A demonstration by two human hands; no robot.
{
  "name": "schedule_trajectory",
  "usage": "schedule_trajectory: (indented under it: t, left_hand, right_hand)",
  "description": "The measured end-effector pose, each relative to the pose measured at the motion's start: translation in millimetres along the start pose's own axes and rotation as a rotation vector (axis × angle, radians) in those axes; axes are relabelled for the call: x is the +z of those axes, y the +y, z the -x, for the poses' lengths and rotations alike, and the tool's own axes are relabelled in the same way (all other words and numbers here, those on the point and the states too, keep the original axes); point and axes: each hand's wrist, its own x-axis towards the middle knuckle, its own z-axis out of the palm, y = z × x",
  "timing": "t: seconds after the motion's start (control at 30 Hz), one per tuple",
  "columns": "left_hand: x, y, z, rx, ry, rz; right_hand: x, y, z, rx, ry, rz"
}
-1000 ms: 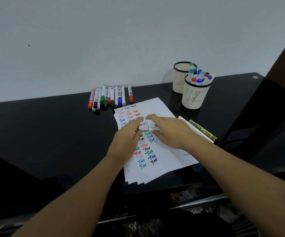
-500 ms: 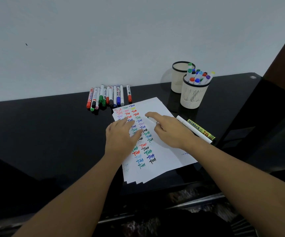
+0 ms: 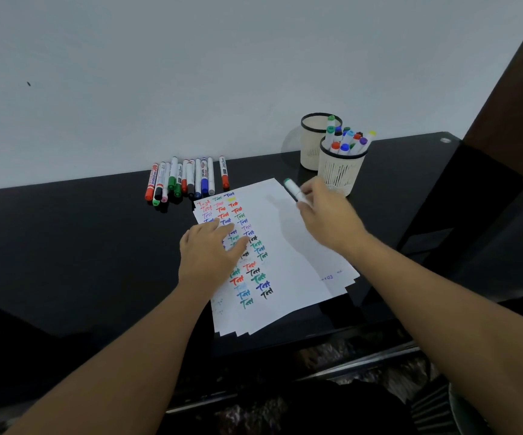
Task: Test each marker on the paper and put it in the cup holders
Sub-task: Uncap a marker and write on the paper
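From the head view, the right hand is gripping a green-capped marker, its long axis slanting up and left, cap outward. The nearer cup holder is standing just beyond that hand, to its right. The left hand is lying flat and empty, pinning the paper.

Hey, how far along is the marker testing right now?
Roughly half done, at a guess. Done: the front cup holder is full of markers, and the paper carries rows of coloured "Test" marks. In hand: the right hand carries a green-capped marker toward the cups while the left hand rests on the paper. Left: a row of markers by the wall.
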Motion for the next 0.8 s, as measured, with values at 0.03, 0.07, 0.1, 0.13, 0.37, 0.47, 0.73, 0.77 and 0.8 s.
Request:
schedule_trajectory:
  t: [0.03,0.07,0.1,0.13,0.37,0.47,0.73,0.77,0.8]
  left_hand:
    - [0,0,0,-0.001,-0.004,-0.004]
    - [0,0,-1,-0.002,-0.006,-0.011]
    - [0,0,-1,-0.003,-0.007,-0.015]
    - [0,0,-1,-0.004,-0.007,-0.017]
    - [1,-1,-2,-0.014,-0.006,0.003]
    - [1,0,-3,-0.023,-0.013,0.016]
    - [-12,-9,-18,-0.069,-0.123,0.204]
    - [-16,-13,-22,-0.06,-0.127,0.226]
    - [-20,-18,-24,-0.056,-0.133,0.23]
  right_hand:
    - [-7,8,-2,0.023,0.036,0.022]
    - [-14,16,-3,0.044,0.058,0.05]
    - [-21,25,-4,0.069,0.071,0.085]
    - [-26,35,-2,0.101,0.077,0.12]
    - [-30,71,12,0.309,-0.085,0.142]
    - [-27,70,10,0.294,-0.116,0.145]
    - [-18,67,4,0.196,0.027,0.158]
    - [-16,62,2,0.153,0.048,0.162]
    - [-14,56,1,0.109,0.06,0.161]
